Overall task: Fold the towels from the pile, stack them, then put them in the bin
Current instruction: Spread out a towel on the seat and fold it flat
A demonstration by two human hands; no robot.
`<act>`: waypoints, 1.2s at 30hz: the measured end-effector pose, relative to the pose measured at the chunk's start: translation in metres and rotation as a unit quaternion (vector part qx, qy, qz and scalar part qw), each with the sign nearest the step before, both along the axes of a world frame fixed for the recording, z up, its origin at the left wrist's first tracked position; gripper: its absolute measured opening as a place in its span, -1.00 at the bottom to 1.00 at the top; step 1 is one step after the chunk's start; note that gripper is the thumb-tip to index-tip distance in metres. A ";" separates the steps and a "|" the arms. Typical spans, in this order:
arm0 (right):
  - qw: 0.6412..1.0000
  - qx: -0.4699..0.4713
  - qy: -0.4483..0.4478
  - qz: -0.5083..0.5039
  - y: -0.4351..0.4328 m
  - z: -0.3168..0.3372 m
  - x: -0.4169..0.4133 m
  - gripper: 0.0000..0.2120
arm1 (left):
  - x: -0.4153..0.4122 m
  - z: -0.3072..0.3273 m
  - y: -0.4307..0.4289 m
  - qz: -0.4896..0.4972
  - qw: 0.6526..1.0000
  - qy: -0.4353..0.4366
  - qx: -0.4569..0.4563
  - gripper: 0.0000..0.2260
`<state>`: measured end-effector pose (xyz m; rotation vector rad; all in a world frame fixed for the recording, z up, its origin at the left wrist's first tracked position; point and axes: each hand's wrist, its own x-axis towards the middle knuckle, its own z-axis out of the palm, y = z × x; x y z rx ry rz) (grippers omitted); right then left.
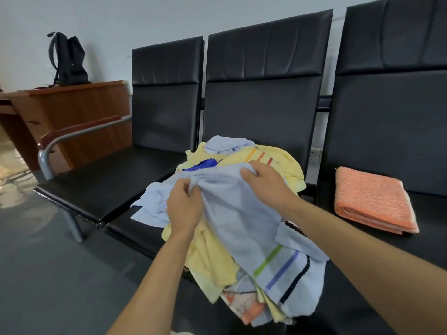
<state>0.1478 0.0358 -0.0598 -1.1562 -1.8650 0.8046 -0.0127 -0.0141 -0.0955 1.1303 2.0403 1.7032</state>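
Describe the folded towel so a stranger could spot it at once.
A row of three black seats fills the view. On the rightmost seat lies the orange towel, alone. It is the only one folded flat; the others lie heaped in the pile one seat over.

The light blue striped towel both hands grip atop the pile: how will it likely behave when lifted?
Probably floppy: the light blue towel bunches where the left hand and right hand pinch it, and its striped end droops limply. It may drag the yellow towel beneath along, since they overlap.
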 end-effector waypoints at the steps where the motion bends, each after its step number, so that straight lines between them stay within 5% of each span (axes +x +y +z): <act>1: 0.999 -0.031 0.043 -0.004 -0.002 0.007 0.006 -0.71 | 0.006 0.007 -0.002 -0.030 0.998 -0.041 0.038 -0.91; 9: 0.969 -0.091 0.230 -0.013 -0.019 0.056 0.096 -0.80 | 0.097 0.062 -0.002 -0.247 0.943 -0.209 0.074 -0.90; 14: 0.943 -0.068 0.322 -0.039 -0.039 0.075 0.178 -0.71 | 0.158 0.086 -0.005 -0.389 0.851 -0.337 0.104 -0.85; 16: 0.932 -0.068 0.352 -0.047 -0.047 0.073 0.216 -0.61 | 0.187 0.085 -0.004 -0.424 0.848 -0.309 0.075 -0.90; 19: 0.928 -0.075 0.360 -0.059 -0.060 0.064 0.260 -0.43 | 0.222 0.076 -0.001 -0.471 0.852 -0.226 0.018 -0.60; 23: 0.909 -0.100 0.354 -0.195 -0.069 0.040 0.316 -0.59 | 0.259 0.054 0.003 -0.470 0.862 -0.191 0.003 -0.77; 27: 0.930 -0.157 0.236 -0.236 -0.073 -0.002 0.355 -0.87 | 0.266 0.008 0.014 -0.478 0.860 -0.165 -0.074 -0.77; 31: 0.933 -0.232 0.155 -0.228 -0.071 -0.053 0.370 -0.78 | 0.274 -0.014 0.025 -0.501 0.845 -0.127 -0.136 -0.74; 36: 0.941 -0.183 0.110 -0.261 -0.059 -0.068 0.389 -0.85 | 0.271 -0.021 0.030 -0.506 0.843 -0.079 -0.164 -0.76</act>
